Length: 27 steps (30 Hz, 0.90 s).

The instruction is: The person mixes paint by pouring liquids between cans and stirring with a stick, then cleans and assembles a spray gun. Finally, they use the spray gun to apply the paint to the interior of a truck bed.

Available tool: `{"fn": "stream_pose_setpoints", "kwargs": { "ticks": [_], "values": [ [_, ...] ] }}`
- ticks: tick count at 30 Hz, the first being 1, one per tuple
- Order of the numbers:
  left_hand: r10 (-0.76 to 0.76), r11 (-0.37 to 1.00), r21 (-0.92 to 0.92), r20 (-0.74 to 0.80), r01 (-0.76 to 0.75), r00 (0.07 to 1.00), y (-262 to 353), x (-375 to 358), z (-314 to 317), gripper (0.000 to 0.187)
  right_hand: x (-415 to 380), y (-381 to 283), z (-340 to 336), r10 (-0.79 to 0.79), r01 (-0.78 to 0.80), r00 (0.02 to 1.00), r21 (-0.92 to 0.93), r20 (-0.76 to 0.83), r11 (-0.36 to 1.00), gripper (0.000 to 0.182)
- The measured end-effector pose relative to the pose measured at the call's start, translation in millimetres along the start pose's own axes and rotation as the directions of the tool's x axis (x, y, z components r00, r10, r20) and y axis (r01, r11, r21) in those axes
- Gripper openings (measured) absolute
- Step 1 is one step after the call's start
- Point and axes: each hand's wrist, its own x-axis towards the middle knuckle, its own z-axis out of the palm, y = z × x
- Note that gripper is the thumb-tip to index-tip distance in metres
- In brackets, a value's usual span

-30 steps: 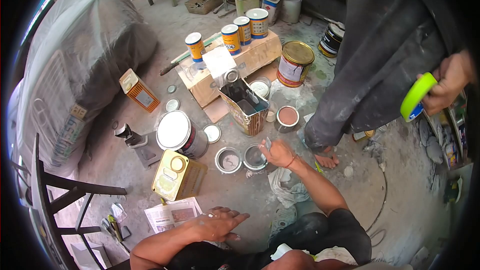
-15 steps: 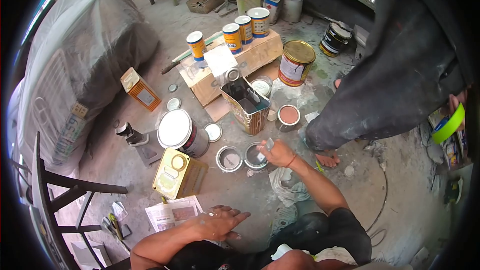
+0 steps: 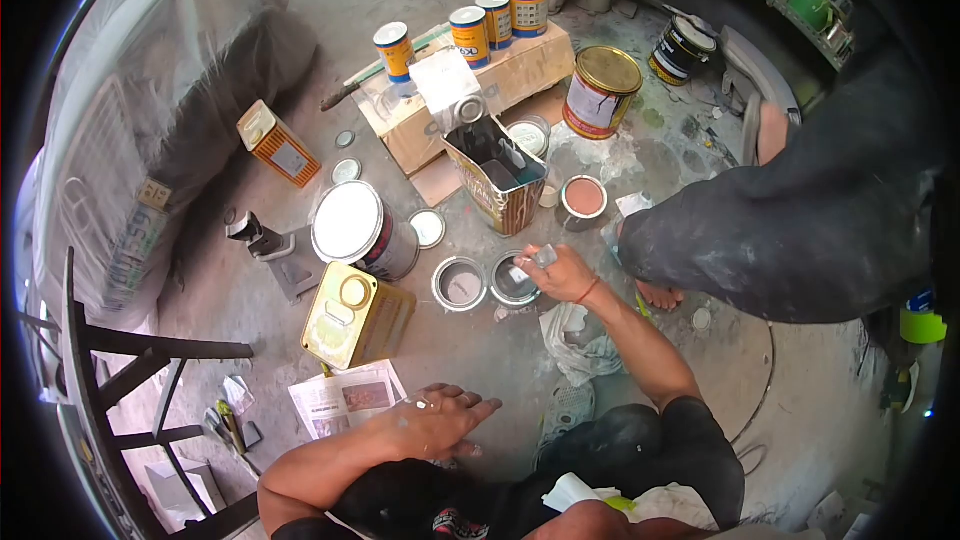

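Note:
My right hand [image 3: 563, 274] is closed round a small flat grey tool [image 3: 545, 256], whose exact kind I cannot make out. It is at the rim of an open can with dark grey contents [image 3: 513, 290]. Touching that can on the left is another open can with pale greyish contents [image 3: 462, 286]. My left hand [image 3: 437, 424] rests near my knee, empty, fingers stretched out, beside a sheet of newspaper [image 3: 345, 400]. A yellow metal tin [image 3: 350, 325] stands past the newspaper. Right of the cans, a white rag [image 3: 580, 345] lies under my right forearm.
Ahead are an open rectangular tin [image 3: 500, 195], a can of reddish-brown paint [image 3: 583, 198], a large white-lidded can [image 3: 350, 225] and a gold-lidded can [image 3: 603, 90]. Several orange cans stand on a cardboard box [image 3: 420, 145]. Another person's leg [image 3: 760, 230] is close on the right.
The other person's leg has lifted and bent, with a foot now raised behind. My right hand remains at the dark can; my left hand has barely moved. The view has shifted slightly.

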Motion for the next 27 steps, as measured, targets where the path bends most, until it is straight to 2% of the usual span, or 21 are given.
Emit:
{"fn": "stream_pose_setpoints", "kwargs": {
  "ticks": [3,5,6,8,9,11,15,17,21,23,25,27],
  "values": [
    [-0.006,1.000,-0.005,-0.028,0.006,1.000,0.0,-0.3,-0.6,0.074,0.4,2.0,-7.2,-0.050,0.053,0.998,-0.065,0.047,0.997,0.031],
    [-0.001,1.000,0.008,-0.023,0.001,1.000,0.3,-0.1,-0.9,0.073,1.1,-4.8,-9.3,0.041,-0.047,0.998,-0.099,-0.056,0.994,0.031],
    [-0.001,1.000,0.008,-0.022,0.001,1.000,0.1,0.3,-1.9,0.073,0.1,-0.4,-4.9,0.042,-0.047,0.998,-0.099,-0.056,0.994,0.031],
    [0.014,1.000,0.007,-0.038,-0.013,0.999,0.2,0.4,-2.8,0.074,-2.6,11.8,8.3,-0.134,0.136,0.988,0.015,-0.082,0.991,0.031],
    [0.009,1.000,0.003,-0.037,-0.009,0.999,0.3,-0.4,-2.3,0.074,-2.6,9.7,5.0,-0.135,0.137,0.988,0.019,-0.078,0.990,0.031],
    [0.010,1.000,-0.012,-0.049,-0.011,0.999,0.0,-0.2,-1.4,0.074,-1.9,7.7,-6.5,0.003,0.001,1.000,-0.143,0.025,0.990,0.031],
    [-0.024,0.999,-0.028,0.055,0.026,0.998,0.7,1.8,-4.5,0.073,1.1,2.3,-1.8,-0.007,0.005,0.997,-0.020,-0.075,1.000,0.032],
    [0.016,1.000,-0.015,-0.044,-0.017,0.999,-1.0,1.0,0.7,0.072,-0.6,6.6,-0.4,-0.067,0.068,0.996,-0.018,0.051,0.998,0.031],
    [0.013,0.999,-0.031,-0.070,-0.015,0.997,-1.3,-1.0,1.3,0.071,-5.8,0.2,-25.1,-0.069,0.073,0.995,-0.053,0.071,0.996,0.029],
    [-0.031,0.999,-0.012,0.044,0.032,0.999,0.2,-0.6,-4.4,0.072,-6.3,-23.3,-50.1,-0.027,0.026,1.000,-0.075,-0.012,0.997,0.028],
    [-0.029,1.000,-0.012,0.033,0.029,0.999,-0.4,-0.8,-2.3,0.073,-8.4,-33.8,-68.4,-0.078,0.075,0.996,-0.077,-0.044,0.994,0.027],
    [-0.027,1.000,-0.007,0.020,0.027,0.999,-1.3,-1.7,-1.6,0.073,-13.3,-22.8,-84.5,0.182,-0.179,0.983,0.146,-0.003,0.973,0.030]
  ]
}}
